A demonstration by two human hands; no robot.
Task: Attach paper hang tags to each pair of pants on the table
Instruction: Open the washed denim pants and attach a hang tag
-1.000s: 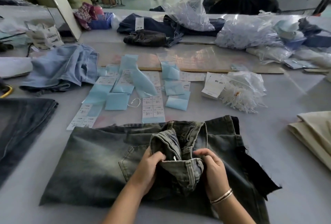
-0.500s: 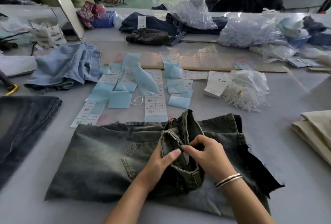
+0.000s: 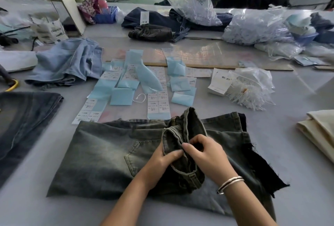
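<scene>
The faded grey-black denim jeans [image 3: 108, 153] lie folded flat at the near middle of the grey bench [image 3: 289, 153], right in front of the person. Over the last second the waistband has been pulled up out of a low bunch into a standing loop, and the hands have closed in on one spot of it. That reads to me as hunting for the belt loop or label where a tag goes; no tag is on this pair yet.

The jeans' long axis runs across the bench, from 9 o'clock to 3 o'clock. The waist sits at the right-hand part, lifted toward 12 o'clock, and the smooth folded cloth stretches away to 9 o'clock. A frayed black edge trails off at 4 o'clock.

The left hand [image 3: 159, 160] is curled, thumb on top, pinching the waistband fold. The right hand [image 3: 207, 155], with silver bangles at the wrist, has its fingers bent round the same fold from the other side, the fingertips meeting the left thumb.

Outward at 12 o'clock lie pale blue paper slips and white printed label sheets [image 3: 159, 104], with a small white string loop [image 3: 140, 97] among them. At 1 o'clock sits a stack of white paper hang tags [image 3: 219, 83] beside a clear bag of white tag strings [image 3: 253, 90]. Light blue jeans [image 3: 66, 63] lie at 10 o'clock, dark jeans [image 3: 23, 126] at 9 o'clock, cream folded cloth [image 3: 318, 131] at 3 o'clock.
</scene>
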